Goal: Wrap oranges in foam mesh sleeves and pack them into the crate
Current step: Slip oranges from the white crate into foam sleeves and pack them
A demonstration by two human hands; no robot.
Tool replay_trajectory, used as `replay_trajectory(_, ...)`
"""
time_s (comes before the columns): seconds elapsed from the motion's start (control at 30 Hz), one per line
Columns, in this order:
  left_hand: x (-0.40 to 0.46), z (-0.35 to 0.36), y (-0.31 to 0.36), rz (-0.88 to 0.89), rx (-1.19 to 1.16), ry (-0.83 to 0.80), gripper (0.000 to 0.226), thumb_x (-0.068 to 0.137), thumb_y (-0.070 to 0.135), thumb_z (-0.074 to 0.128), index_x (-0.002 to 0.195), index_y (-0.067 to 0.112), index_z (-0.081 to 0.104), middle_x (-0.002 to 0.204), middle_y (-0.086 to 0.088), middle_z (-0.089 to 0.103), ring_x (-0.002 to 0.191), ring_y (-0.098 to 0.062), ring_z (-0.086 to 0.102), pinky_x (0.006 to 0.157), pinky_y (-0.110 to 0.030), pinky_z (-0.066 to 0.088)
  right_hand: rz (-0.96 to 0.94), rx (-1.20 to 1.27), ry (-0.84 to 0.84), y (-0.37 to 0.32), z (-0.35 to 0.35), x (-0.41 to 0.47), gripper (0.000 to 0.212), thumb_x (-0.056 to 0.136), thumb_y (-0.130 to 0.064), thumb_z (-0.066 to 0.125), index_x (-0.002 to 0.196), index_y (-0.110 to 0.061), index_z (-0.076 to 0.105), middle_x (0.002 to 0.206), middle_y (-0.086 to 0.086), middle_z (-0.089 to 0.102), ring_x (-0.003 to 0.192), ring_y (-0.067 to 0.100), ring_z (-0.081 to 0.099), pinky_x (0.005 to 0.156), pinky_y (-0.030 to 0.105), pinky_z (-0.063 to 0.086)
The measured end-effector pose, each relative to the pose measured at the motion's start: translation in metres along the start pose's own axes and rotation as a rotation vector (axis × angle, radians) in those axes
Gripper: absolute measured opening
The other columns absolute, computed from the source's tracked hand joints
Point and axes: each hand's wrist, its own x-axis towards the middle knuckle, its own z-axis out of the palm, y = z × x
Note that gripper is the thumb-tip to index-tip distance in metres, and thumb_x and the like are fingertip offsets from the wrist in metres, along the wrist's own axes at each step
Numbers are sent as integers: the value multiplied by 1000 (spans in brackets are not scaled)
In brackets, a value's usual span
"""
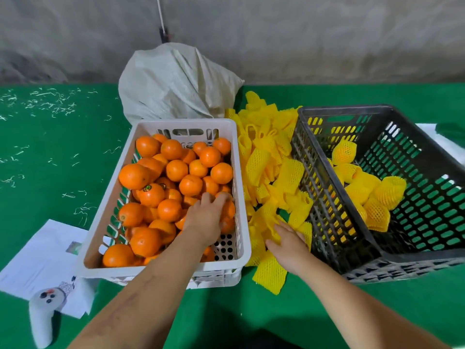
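Note:
A white crate (241, 222) holds many bare oranges (176, 170). My left hand (205, 219) reaches into it near the right wall, with its fingers curled over one orange (228, 210). A heap of yellow foam mesh sleeves (274, 157) lies between the white crate and a black crate (317, 177). On the near end of that heap rests my right hand (289, 245), its fingers fairly straight and touching a sleeve (270, 231). Several sleeve-wrapped oranges (387, 191) lie inside the black crate.
A grey woven sack (176, 84) stands behind the white crate. Papers (42, 260) and a white controller (41, 321) lie at the near left on the green table cover (50, 152), which is strewn with pale shreds. A grey wall runs along the back.

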Motion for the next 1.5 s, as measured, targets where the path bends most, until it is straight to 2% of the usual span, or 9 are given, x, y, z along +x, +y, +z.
replay_trajectory(0.1,-9,-10,-2,-23,-355,272,66,93,26,77,147,35,39,129,-7,43,113,-29,53,93,-41,53,-110,270,297,-6,-16,-11,42,104,-24,56,144,-13,56,149,1,52,139,22,45,118,36,32)
replay_trajectory(0.2,-24,-25,9,-150,-812,418,74,92,41,79,152,37,36,139,6,40,116,-11,47,93,-26,44,-157,588,515,-24,-39,-28,25,102,-26,60,124,-20,72,108,-9,73,89,3,63,87,29,53)
replay_trajectory(0.27,-37,-37,31,-203,-1232,320,73,86,57,80,149,37,47,141,11,56,113,-5,60,93,-25,49,-162,755,565,-41,-52,-36,14,99,-24,66,110,-29,73,92,-10,73,68,2,60,64,25,52)
replay_trajectory(0.4,-60,-25,73,-179,-1846,-20,78,74,58,81,137,17,62,112,0,77,94,-16,71,79,-33,56,-219,994,491,-69,-59,-46,38,92,-2,67,108,-36,62,98,-13,67,77,1,68,64,21,56)
replay_trajectory(0.57,-64,-18,71,-14,-1845,-237,99,61,57,97,142,18,55,132,-5,71,120,-26,69,84,-33,61,-222,985,264,-70,-55,-51,47,96,-11,70,135,-32,55,112,-6,74,106,6,70,89,32,56)
replay_trajectory(0.73,-64,-20,71,96,-1660,-348,93,61,61,95,137,18,62,145,-12,59,122,-27,68,91,-36,58,-246,808,361,-60,-56,-55,9,94,-31,73,94,-39,71,95,-12,74,92,10,70,83,40,57)
replay_trajectory(1.1,-64,-16,82,7,-1592,122,71,75,45,82,136,32,47,117,13,67,107,-14,68,84,-32,59,-381,463,485,-57,-62,-64,22,95,-16,69,117,-15,72,108,-3,69,100,16,67,89,46,57)
replay_trajectory(1.33,-65,-13,84,89,-1416,240,60,96,32,74,149,33,47,146,1,57,129,-20,61,105,-47,56,-537,246,533,-57,-72,-81,16,94,-14,67,108,-15,75,95,-8,63,78,10,59,67,31,50)
replay_trajectory(1.5,-64,-19,87,-38,-1714,317,25,112,14,45,135,21,51,94,2,75,82,-9,71,66,-24,59,-693,38,481,-75,-63,-97,12,94,-20,69,105,-15,69,99,-7,58,91,15,56,74,32,49)
